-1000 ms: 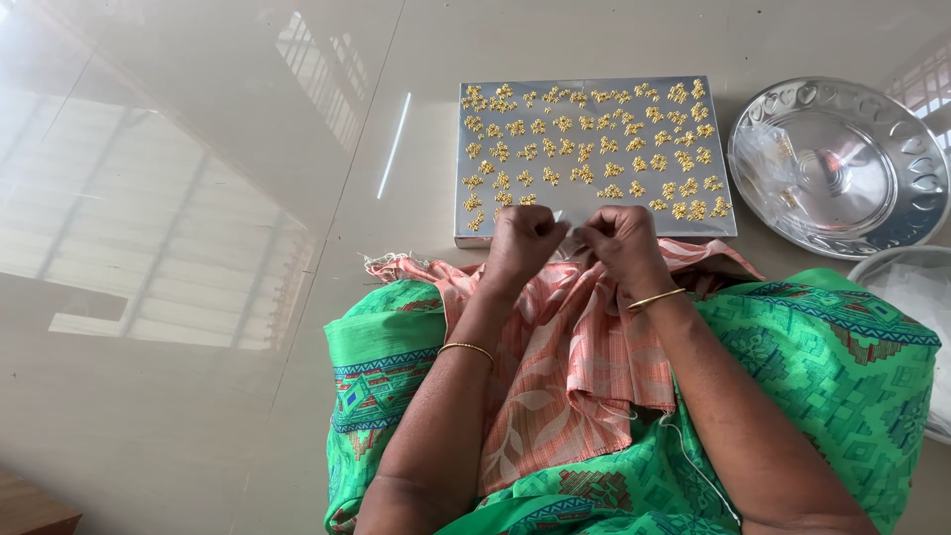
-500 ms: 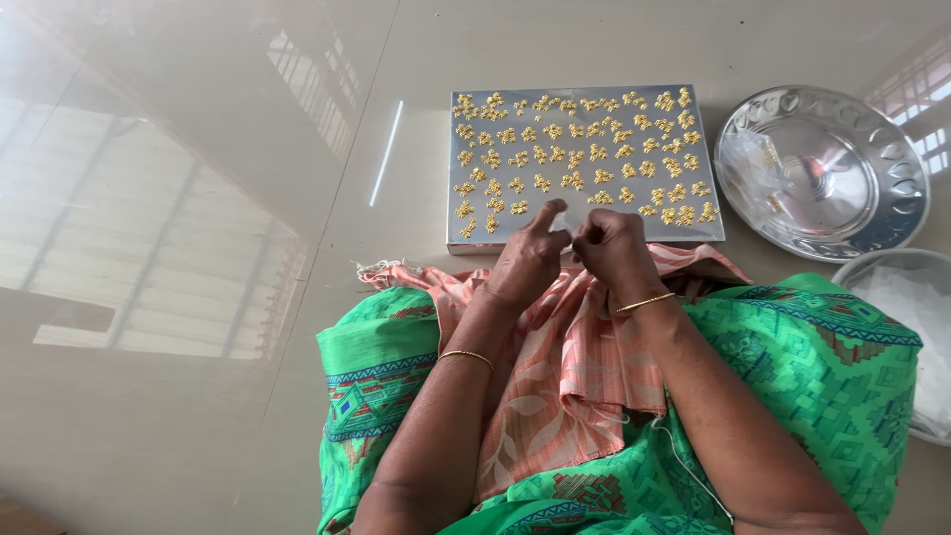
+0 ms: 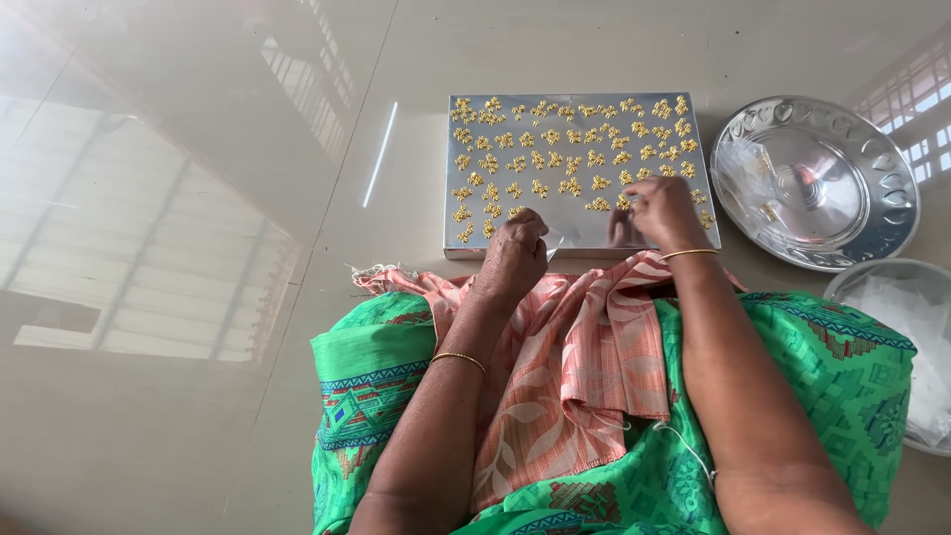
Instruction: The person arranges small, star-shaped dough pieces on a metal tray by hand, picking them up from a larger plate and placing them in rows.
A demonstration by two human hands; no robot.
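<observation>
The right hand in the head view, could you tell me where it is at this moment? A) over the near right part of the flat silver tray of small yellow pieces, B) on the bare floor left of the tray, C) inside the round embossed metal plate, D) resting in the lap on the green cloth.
A: the right hand is over the near right part of the flat silver tray, among the small yellow pieces; the round metal plate lies apart, farther right.

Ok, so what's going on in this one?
A person sits on the floor with a peach cloth over the lap. In front lies a flat silver tray covered with rows of small golden pieces. The right hand reaches onto the tray's near right part, fingers at the pieces. The left hand rests curled at the tray's near edge. A round steel plate sits to the right.
</observation>
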